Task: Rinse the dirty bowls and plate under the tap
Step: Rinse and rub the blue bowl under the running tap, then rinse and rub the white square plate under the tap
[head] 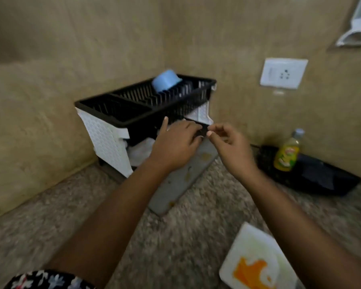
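A grey flat tray with yellow stains leans on the counter, its dark upper end against the black dish rack. My left hand curls its fingers over that dark end, thumb raised. My right hand pinches the same end between thumb and forefinger. A light blue bowl lies upside down in the rack. A white square plate smeared with orange sauce sits on the counter at the lower right, partly under my right forearm. No tap is in view.
The rack stands on a white woven basket in the wall corner. A yellow dish-soap bottle stands on a black tray at the right wall. A wall socket is above it. The speckled counter stretches left.
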